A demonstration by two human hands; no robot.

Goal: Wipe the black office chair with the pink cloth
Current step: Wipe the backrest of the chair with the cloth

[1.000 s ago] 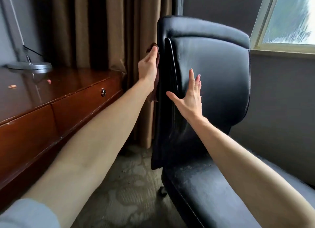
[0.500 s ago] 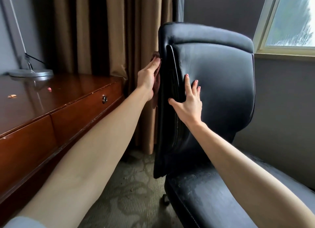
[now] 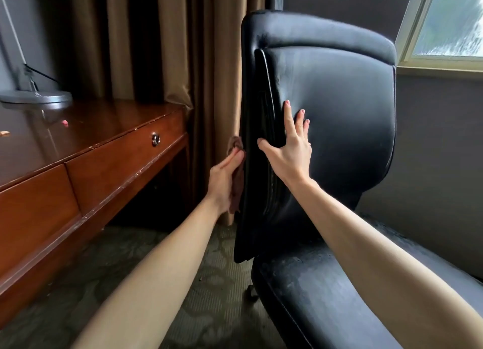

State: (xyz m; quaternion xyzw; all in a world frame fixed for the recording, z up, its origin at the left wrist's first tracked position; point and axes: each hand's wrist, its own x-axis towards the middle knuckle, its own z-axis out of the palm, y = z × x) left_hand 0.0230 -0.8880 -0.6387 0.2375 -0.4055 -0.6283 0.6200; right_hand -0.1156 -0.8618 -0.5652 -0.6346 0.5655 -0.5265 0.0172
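— What's closest?
— The scuffed seat of the chair [image 3: 339,108], under both forearms.
— And the hands?
— The left hand [image 3: 224,182] has its fingers nearly straight. It presses the cloth [image 3: 236,192] against the outer side edge of the chair's back, about halfway up. The cloth looks brownish in this dim light. The right hand [image 3: 290,156] is spread flat on the front of the backrest, holding nothing.
— Farther off?
— A tabletop [image 3: 86,129] on the left carries a lamp base [image 3: 36,97], with a curtain [image 3: 183,48] behind and a window [image 3: 452,22] at the upper right.
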